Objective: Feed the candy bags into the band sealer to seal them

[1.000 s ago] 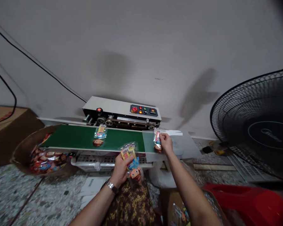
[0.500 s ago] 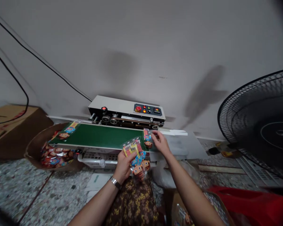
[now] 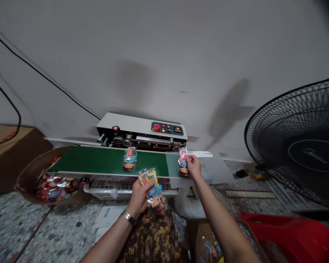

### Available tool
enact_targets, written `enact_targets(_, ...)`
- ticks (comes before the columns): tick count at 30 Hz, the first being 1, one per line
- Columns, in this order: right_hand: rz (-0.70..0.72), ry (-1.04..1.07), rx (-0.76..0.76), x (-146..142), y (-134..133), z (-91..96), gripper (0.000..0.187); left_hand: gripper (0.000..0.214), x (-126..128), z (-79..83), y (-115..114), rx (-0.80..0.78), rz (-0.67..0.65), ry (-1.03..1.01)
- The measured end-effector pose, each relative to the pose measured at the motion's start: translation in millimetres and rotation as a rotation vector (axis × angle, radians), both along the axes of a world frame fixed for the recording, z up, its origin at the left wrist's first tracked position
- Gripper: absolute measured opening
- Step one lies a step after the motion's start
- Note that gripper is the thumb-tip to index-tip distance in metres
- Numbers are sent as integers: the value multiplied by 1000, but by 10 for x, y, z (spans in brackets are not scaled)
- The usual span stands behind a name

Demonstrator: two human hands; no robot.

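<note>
My left hand (image 3: 139, 195) is closed around a fanned bunch of clear plastic packets (image 3: 155, 190), held in front of the belt. Each has a yellow or pink barcode label at its top and a cartoon figure with a brown head and blue body. With fingertips pinched, my right hand (image 3: 193, 166) grips the edge of a single packet (image 3: 183, 166) over the pale plate at the belt's right end. Another packet (image 3: 129, 160) lies alone on the green belt (image 3: 98, 159), beneath the front of the band sealing machine (image 3: 126, 122).
At the belt's left end stands a carton (image 3: 24, 182) full of packets. A white basket (image 3: 98, 191) sits under the belt. To the right are a large black fan (image 3: 290, 146) and a red plastic object (image 3: 290, 233). An open box (image 3: 205, 233) with packets is below my right forearm.
One packet has travelled left along the belt, and the packet at the far left end is gone from it. My right hand now holds another packet farther right. The left-hand bunch looks thinner.
</note>
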State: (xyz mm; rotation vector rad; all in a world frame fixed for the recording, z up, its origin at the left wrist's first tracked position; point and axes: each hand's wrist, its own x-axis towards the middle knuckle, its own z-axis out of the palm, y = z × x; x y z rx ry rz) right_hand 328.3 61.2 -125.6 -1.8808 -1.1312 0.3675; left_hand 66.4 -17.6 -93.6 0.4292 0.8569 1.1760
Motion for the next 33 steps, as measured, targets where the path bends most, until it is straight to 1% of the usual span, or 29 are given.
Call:
enact_targets(3,-64,-53,-123,130,125,-82,35,36,-7,-12,13,2,-6,4)
enact_targets(6,-46,-73,-167,106,218,-105,30,38,-8,-6,22,-1,-11,-2)
enact_targets(8,-14,-97,-198,48,261,-68,25,39,-7,8,24,-3,-6,2)
enact_targets(10,14,-130,-212,-37,266,14,23,39,-6,28,22,8,-1,7)
enact_targets(12,38,-192,-156,-156,210,125,31,39,-3,51,20,27,-3,5)
enact_targets(13,73,-217,-99,-230,156,183,37,39,0,62,20,38,-4,3)
enact_targets(14,137,-218,-36,-314,85,237,40,38,2,73,22,50,-4,-2)
enact_targets(16,351,-104,52,-503,-93,321,39,38,8,91,30,67,-1,-14)
enact_targets(18,578,112,45,-702,-294,363,36,40,15,100,42,76,9,-25)
enact_targets(19,653,201,25,-797,-391,369,35,41,20,101,46,78,12,-31)
enact_targets(21,702,287,8,-955,-553,364,32,41,30,96,50,80,17,-39)
enact_targets(24,695,251,17,-1044,-660,345,29,41,36,84,38,72,16,-38)
enact_targets(26,665,154,9,-977,-614,341,31,42,25,81,21,65,11,-32)
enact_targets(27,602,65,2,-910,-560,340,32,42,14,81,11,61,7,-29)
enact_targets(28,498,-51,-12,-828,-488,338,34,42,1,83,3,59,5,-27)
enact_targets(29,364,-183,-43,-741,-407,334,35,42,-14,85,-5,58,1,-25)
enact_targets(31,114,-426,-177,-577,-239,316,41,41,-45,88,-17,58,-3,-21)
enact_targets(32,44,-510,-266,-513,-164,302,45,41,-58,87,-20,58,-5,-19)
enact_targets(33,19,-558,-351,-465,-102,285,48,40,-70,83,-21,59,-8,-18)
